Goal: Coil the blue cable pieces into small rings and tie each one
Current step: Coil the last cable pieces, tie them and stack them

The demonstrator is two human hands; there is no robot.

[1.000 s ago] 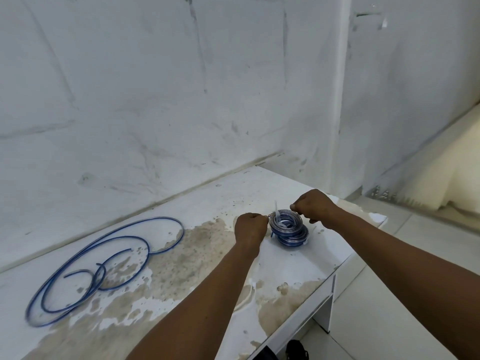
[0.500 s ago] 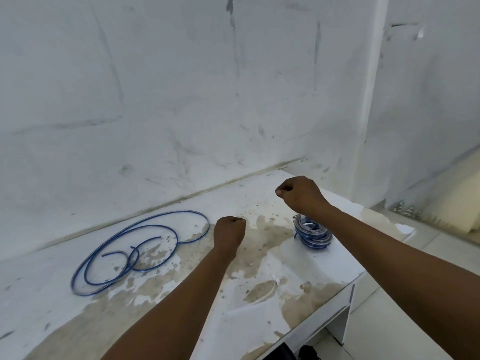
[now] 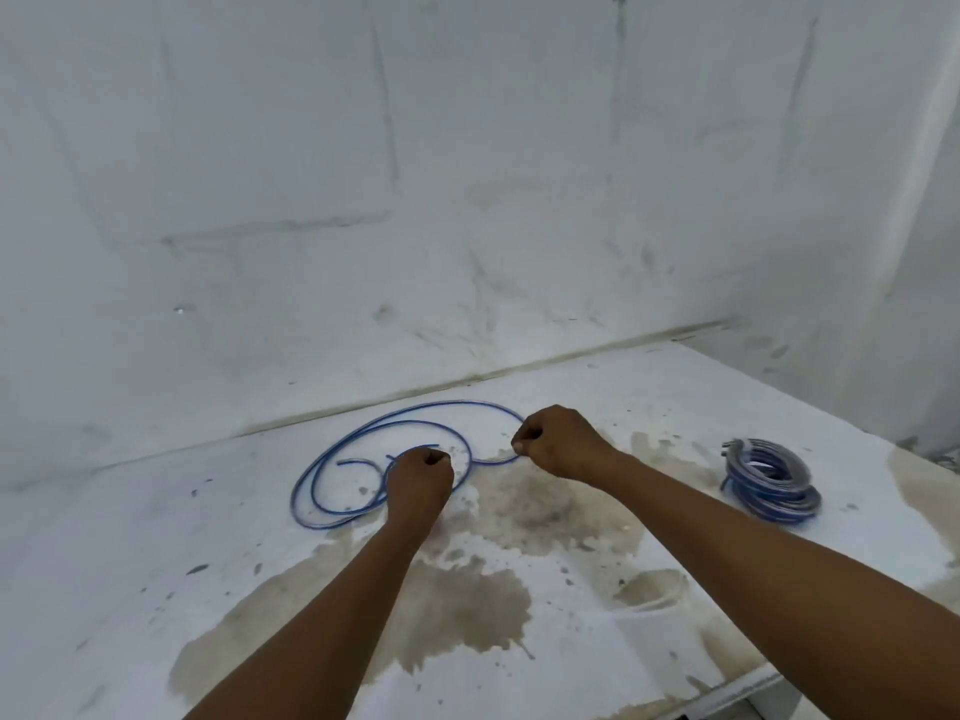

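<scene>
1. Table (image 3: 156, 589): white top, lying nearest the camera, carrying broad brown stains across its middle and right; its front edge is showing at lower right.
2. Forearms: both are reaching forward from the bottom of the view, over the stained patch.
3. Left hand (image 3: 420, 478): it is hanging as a curled fist over the right part of the loose cable. Whether the fingers are pinching a strand or merely hovering above it cannot be told, since the fist is hiding the contact.
4. Right hand (image 3: 558, 443): it is likewise curling into a fist, thumb pressed against the forefinger, just beside the right bend of the loose cable. Nothing is plainly showing between the fingers; a grip on the cable cannot be confirmed.
5. Loose cable (image 3: 332, 462): thin and blue, it is lying flat on the table in a few wide, slack loops, one free end pointing inward near the left hand. It is neither coiled small nor tied.
6. Rings (image 3: 769, 483): finished blue coils are sitting stacked in a tight pile at the right of the table, well apart from both hands. How many are in the pile, and where their ties are sitting, is too blurred to tell.
7. Wall (image 3: 467, 200): white, scuffed, standing behind the table with a corner at far right.
8. Progress, as a judgement: part of the job is looking done, in the stacked rings; the loose cable is waiting for winding and tying, and both hands are appearing to start on it.
</scene>
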